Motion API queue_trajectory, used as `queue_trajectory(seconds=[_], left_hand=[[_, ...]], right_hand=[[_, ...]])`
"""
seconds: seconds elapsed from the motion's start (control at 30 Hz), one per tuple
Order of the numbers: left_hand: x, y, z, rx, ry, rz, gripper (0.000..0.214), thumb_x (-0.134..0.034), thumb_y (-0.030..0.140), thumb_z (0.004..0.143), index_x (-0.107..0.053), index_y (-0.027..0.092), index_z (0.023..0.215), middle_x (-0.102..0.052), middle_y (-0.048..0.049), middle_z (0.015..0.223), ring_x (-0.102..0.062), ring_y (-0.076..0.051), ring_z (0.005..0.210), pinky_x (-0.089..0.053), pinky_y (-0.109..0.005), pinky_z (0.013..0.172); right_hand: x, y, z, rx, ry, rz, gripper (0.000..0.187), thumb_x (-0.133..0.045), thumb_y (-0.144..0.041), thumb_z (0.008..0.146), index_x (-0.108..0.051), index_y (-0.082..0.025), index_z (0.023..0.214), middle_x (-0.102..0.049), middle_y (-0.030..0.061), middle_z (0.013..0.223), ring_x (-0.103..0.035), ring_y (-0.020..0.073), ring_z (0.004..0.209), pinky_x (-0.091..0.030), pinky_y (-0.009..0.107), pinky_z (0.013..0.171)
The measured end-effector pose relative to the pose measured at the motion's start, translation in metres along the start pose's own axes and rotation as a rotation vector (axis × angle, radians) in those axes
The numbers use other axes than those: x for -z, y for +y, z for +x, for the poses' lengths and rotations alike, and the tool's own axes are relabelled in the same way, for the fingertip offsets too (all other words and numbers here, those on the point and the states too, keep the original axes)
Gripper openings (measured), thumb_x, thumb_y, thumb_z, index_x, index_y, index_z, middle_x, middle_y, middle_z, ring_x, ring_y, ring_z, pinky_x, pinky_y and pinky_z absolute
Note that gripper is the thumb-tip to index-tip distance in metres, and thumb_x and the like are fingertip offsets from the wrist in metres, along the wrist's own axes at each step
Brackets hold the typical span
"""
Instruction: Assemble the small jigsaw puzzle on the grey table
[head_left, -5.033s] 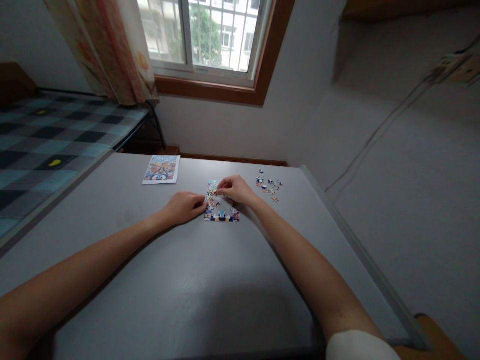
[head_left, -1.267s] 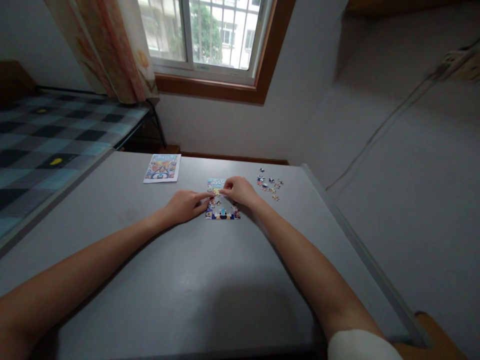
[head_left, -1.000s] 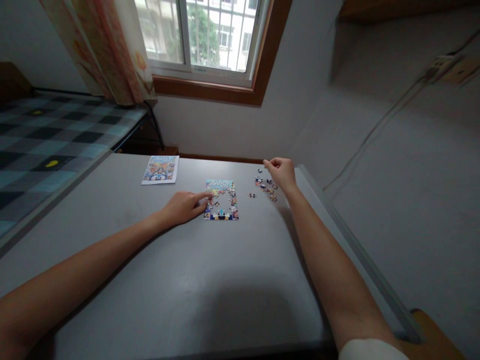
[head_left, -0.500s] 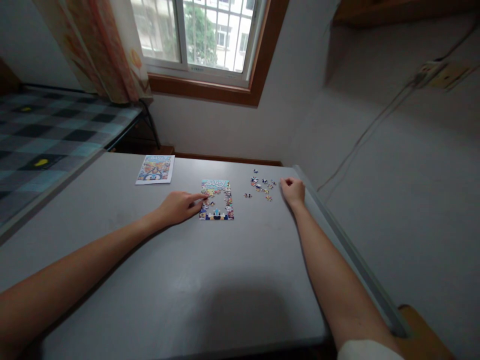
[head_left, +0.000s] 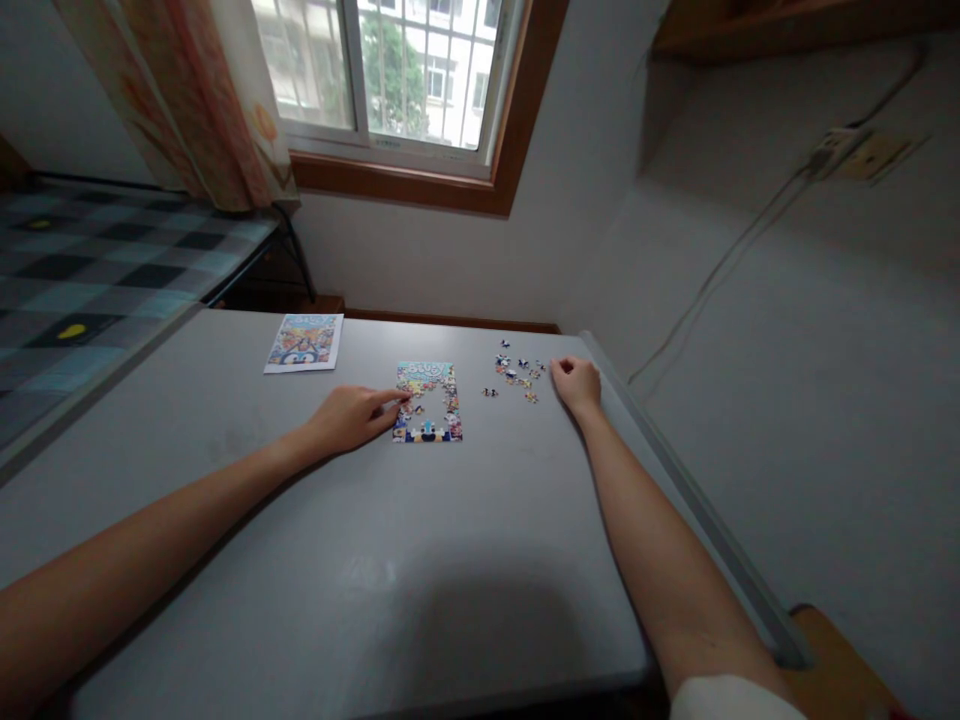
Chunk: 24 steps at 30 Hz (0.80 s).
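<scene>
A partly assembled jigsaw puzzle [head_left: 454, 418] lies on the table, its frame joined around a gap in the middle. My left hand [head_left: 352, 415] reaches in from the left, index finger stretched out onto the puzzle's left side; the other fingers are partly hidden. Right of the puzzle, several loose puzzle pieces [head_left: 513, 375] are scattered. Beside them, my right hand [head_left: 577, 385] rests on the table with its fingers curled closed. Whether anything is inside that hand is hidden. A printed picture sheet [head_left: 306, 342] lies farther back on the left.
The grey table [head_left: 360, 560] has a raised strip along its right side, against the wall. Behind it are a window [head_left: 420, 80] and a curtain [head_left: 202, 100]. A bed [head_left: 112, 255] stands at the left. A cable [head_left: 720, 265] hangs from a wall socket.
The whole view has shifted slightly to the left. Both hands keep the same places beside the puzzle and the loose pieces.
</scene>
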<state>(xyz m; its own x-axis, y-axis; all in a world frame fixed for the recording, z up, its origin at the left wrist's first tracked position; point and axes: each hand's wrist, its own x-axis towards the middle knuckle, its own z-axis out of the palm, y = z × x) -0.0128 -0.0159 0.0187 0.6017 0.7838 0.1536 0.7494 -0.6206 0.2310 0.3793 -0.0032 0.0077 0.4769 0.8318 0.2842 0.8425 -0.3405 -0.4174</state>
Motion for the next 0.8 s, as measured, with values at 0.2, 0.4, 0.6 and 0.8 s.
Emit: queue_trajectory(seconds=[0.2,0.4,0.6,0.8], left_hand=[[0.001,0.0,0.0,-0.011,0.002,-0.004,0.045,-0.039,0.047,0.093,-0.068,0.027,0.122,-0.069,-0.0025,0.066,-0.057,-0.015,0.056,-0.031,-0.024,0.056],[-0.001,-0.001,0.0,-0.015,0.002,0.001,0.045,-0.039,0.046,0.093,-0.068,0.027,0.121,-0.068,-0.0027,0.066,-0.059,-0.015,0.058,-0.033,-0.024,0.056],[-0.002,-0.003,0.0,-0.019,0.004,0.008,0.045,-0.039,0.046,0.093,-0.067,0.028,0.122,-0.068,-0.0021,0.065,-0.059,-0.015,0.058,-0.033,-0.023,0.055],[-0.002,-0.003,0.0,-0.021,0.01,0.012,0.044,-0.038,0.046,0.094,-0.068,0.028,0.121,-0.068,-0.0023,0.065,-0.058,-0.015,0.057,-0.031,-0.023,0.055]], right_hand=[[0.03,-0.003,0.016,0.045,-0.523,0.143,0.023,-0.068,-0.034,0.074,-0.072,-0.012,0.078,-0.071,0.009,0.075,-0.06,0.0159,0.064,-0.042,0.025,0.059],[0.055,-0.023,0.012,0.21,-0.795,0.125,0.026,-0.082,-0.034,0.055,-0.07,-0.016,0.071,-0.067,0.0024,0.067,-0.058,0.0137,0.061,-0.042,0.023,0.056],[0.048,-0.038,0.001,0.197,-0.831,-0.012,0.016,-0.08,-0.02,0.055,-0.066,-0.017,0.063,-0.065,-0.0013,0.061,-0.058,0.0131,0.059,-0.04,0.022,0.054],[0.041,-0.037,0.0,0.261,-0.805,-0.059,0.01,-0.075,-0.02,0.059,-0.065,-0.017,0.06,-0.061,-0.0026,0.056,-0.055,0.0127,0.058,-0.037,0.022,0.054]])
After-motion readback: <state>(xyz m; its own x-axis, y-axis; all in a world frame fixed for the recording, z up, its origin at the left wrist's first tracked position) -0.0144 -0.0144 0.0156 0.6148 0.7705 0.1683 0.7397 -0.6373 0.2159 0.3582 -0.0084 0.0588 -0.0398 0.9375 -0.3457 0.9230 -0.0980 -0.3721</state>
